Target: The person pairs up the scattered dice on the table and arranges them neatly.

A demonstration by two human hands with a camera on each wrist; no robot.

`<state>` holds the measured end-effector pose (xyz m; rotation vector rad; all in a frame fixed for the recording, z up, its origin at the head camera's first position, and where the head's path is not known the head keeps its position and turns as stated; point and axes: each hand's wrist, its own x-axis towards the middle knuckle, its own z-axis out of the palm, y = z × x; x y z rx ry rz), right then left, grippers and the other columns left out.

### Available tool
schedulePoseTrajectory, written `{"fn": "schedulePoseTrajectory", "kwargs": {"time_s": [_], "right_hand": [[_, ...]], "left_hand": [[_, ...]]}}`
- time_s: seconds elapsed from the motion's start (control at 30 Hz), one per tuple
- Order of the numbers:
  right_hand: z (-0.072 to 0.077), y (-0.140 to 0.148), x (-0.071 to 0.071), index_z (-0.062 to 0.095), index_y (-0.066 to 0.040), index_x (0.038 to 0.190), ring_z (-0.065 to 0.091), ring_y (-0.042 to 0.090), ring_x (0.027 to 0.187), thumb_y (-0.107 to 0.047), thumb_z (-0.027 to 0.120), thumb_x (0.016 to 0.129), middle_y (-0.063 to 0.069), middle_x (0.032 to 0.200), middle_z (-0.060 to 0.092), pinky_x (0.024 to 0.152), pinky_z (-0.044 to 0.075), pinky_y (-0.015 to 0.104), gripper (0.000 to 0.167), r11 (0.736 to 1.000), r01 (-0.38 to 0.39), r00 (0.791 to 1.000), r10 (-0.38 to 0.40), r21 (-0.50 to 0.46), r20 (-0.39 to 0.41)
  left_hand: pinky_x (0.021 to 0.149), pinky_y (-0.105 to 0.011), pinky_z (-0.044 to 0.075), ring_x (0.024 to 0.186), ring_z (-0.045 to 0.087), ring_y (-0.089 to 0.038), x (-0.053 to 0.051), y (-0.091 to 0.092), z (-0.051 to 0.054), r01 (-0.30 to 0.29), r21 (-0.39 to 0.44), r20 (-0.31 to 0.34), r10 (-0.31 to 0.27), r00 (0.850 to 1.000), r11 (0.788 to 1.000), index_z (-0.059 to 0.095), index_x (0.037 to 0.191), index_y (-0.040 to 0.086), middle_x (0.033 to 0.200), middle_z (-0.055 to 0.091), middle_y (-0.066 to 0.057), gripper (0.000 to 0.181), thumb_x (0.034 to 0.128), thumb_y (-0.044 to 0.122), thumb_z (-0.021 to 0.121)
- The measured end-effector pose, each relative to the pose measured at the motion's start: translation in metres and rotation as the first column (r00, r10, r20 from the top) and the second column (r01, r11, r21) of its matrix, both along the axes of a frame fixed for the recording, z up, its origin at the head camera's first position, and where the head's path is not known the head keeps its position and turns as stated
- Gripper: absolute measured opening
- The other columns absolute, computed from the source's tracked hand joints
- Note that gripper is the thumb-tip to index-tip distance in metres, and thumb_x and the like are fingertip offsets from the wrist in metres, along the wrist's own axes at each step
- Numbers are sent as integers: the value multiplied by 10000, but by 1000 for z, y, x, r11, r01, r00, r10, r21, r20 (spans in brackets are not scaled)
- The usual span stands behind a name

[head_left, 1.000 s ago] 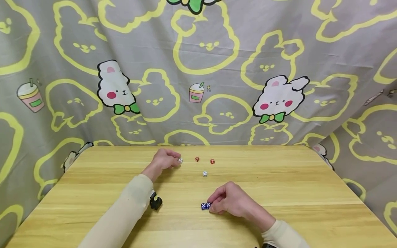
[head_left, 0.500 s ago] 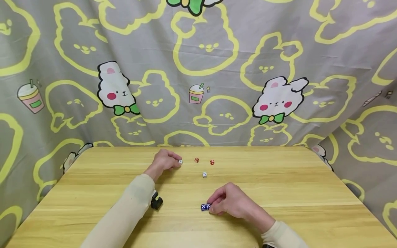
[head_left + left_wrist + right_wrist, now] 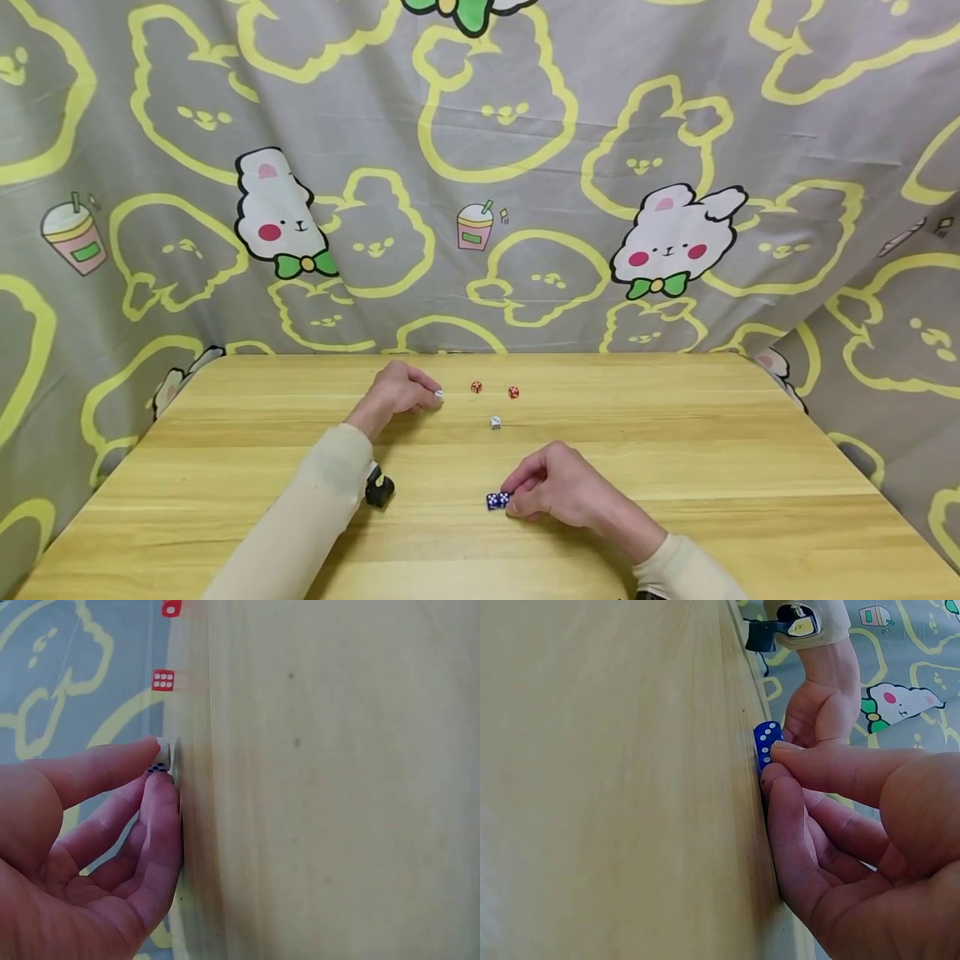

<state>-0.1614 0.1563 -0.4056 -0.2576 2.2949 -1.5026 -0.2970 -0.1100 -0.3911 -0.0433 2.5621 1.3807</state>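
Left hand (image 3: 399,388) is pinching a white cubic die (image 3: 163,755); right hand (image 3: 558,485) is pinching two blue cubic dice (image 3: 497,501) by their right end (row running leftward).

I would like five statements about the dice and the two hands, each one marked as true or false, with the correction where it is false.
1. The left hand pinches a white die. True.
2. The right hand touches no die. False: it holds a blue die.
3. The red dice touch each other. False: they are apart.
4. The second white die lies nearer to the person than the red dice. True.
5. The head view shows four dice. False: six.
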Motion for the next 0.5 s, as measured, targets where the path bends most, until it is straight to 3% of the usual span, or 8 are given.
{"fn": "schedulePoseTrajectory", "kwargs": {"time_s": [0.23, 0.5], "right_hand": [[3, 1, 0, 811, -22, 939, 678, 106, 679, 14, 863, 816, 40, 791, 770, 623, 581, 243, 138, 1000, -7, 1000, 7, 18, -11], [3, 0, 0, 810, -14, 942, 684, 101, 676, 24, 862, 813, 44, 787, 765, 625, 588, 245, 144, 1000, -6, 1000, 6, 8, -1]], "left_hand": [[680, -240, 546, 696, 630, -117, 6, 5, 5, 35, -24, -7, -36, 999, 999, 826, 979, 51, 812, 738, -18, 141, 851, 91, 868], [741, -278, 563, 774, 679, -158, 17, 8, 6, 53, -41, 1, -53, 999, 998, 825, 987, 69, 924, 761, -52, 135, 863, 109, 862]]}}
